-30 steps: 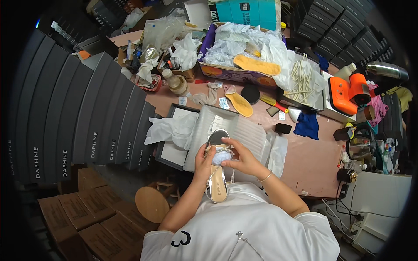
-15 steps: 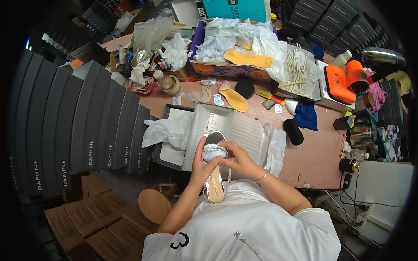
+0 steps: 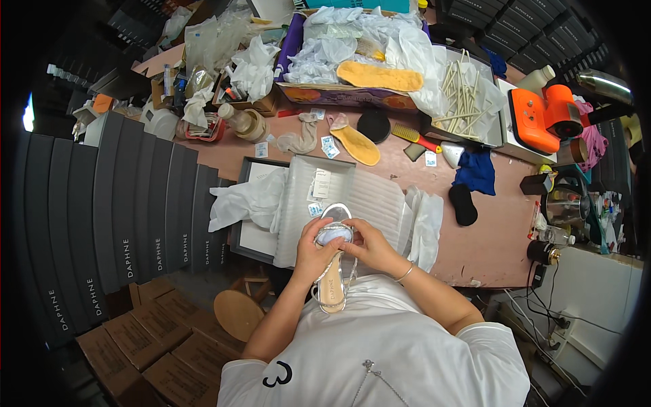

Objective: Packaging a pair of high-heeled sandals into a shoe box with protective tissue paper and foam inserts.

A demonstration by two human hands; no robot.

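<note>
While a glossy silver sandal (image 3: 331, 271) with a tan insole lies lengthwise at the table's near edge, the left hand (image 3: 313, 252) and right hand (image 3: 369, 245) both curl closed around its toe, pressing crumpled white tissue (image 3: 333, 235) there. Beyond sits an open ribbed-lined shoebox (image 3: 352, 197). The heel is partly hidden against the white shirt (image 3: 380, 353).
</note>
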